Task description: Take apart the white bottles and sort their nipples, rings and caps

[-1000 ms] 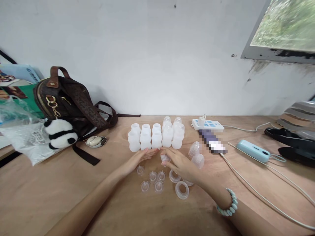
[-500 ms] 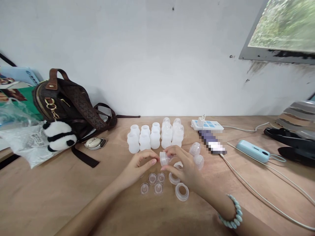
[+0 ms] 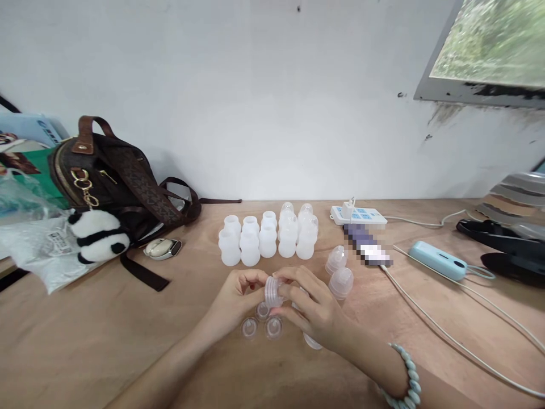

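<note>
A clear ridged bottle collar (image 3: 271, 292) is held on edge between my two hands above the table. My right hand (image 3: 313, 301) grips it from the right, its fingers curled round the far side. The thumb and fingers of my left hand (image 3: 238, 298) pinch its left edge. Whether a nipple sits inside the collar is hidden by my fingers. Below lie several clear bottle nipples (image 3: 249, 328). Another collar (image 3: 313, 341) lies partly covered by my right hand. To the right are two clear domed caps (image 3: 341, 283).
Several white wavy baby bottles (image 3: 230, 248) stand open in rows; beside them are bottles with clear domes (image 3: 288, 241). A backpack (image 3: 123, 182), panda plush (image 3: 100, 236) and mouse (image 3: 159, 248) lie left. Rightward are a power strip (image 3: 374, 217), phone (image 3: 366, 244), power bank (image 3: 437, 261) and cables.
My left hand has closed in from the left and now touches the collar. My right hand has moved slightly down and left with the collar, covering more of the loose collars below.
</note>
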`<state>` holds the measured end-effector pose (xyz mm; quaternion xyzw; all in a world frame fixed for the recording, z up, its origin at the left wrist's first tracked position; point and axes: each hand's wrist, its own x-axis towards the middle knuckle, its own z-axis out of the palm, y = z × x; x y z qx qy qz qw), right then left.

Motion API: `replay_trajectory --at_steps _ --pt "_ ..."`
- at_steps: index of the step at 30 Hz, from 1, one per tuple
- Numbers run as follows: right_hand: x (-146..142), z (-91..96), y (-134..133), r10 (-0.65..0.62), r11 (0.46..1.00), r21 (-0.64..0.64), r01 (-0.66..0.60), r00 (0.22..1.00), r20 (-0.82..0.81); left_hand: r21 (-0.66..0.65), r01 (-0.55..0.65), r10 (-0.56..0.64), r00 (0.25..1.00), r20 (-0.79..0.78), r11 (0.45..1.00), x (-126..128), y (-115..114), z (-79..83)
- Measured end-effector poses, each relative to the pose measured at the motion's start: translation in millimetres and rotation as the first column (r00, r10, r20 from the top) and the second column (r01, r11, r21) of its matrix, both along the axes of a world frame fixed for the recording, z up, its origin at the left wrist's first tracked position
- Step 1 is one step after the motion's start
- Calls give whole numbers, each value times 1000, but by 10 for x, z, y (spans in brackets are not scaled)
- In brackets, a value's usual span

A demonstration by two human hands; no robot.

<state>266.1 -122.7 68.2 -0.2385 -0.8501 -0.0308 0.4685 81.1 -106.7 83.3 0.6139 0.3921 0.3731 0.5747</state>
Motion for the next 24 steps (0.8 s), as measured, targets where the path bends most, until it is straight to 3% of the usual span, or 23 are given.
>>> replay_trajectory --at_steps 7,10,12,14,16,17,19,22,24 --pt "2 64 -46 26 978 -210 -21 999 24 22 55 -54 998 -45 998 24 -82 66" --pt "87 130 2 88 932 -331 -145 979 -181 44 66 -63 997 -53 997 -37 -84 72" --pt "234 212 73 31 903 -381 -197 917 -399 117 5 1 999 -46 993 -130 -40 66" --pt "435 320 160 -108 912 -384 -144 819 -563 204 -123 127 992 -6 971 -247 35 68" --pt "630 422 240 -205 927 -371 -49 762 -614 262 -223 220 975 41 939 -359 118 90" --pt "706 457 271 -236 928 -373 -5 767 -597 275 -220 220 975 30 936 -405 154 108" --pt "788 477 312 -280 925 -365 103 834 -475 265 -88 117 988 -96 960 -464 207 142" --pt "752 385 332 -315 910 -309 275 945 -87 248 151 -39 914 -404 957 -488 241 138" --pt "679 288 333 -304 904 -247 350 930 207 301 221 -16 830 -557 928 -481 250 89"
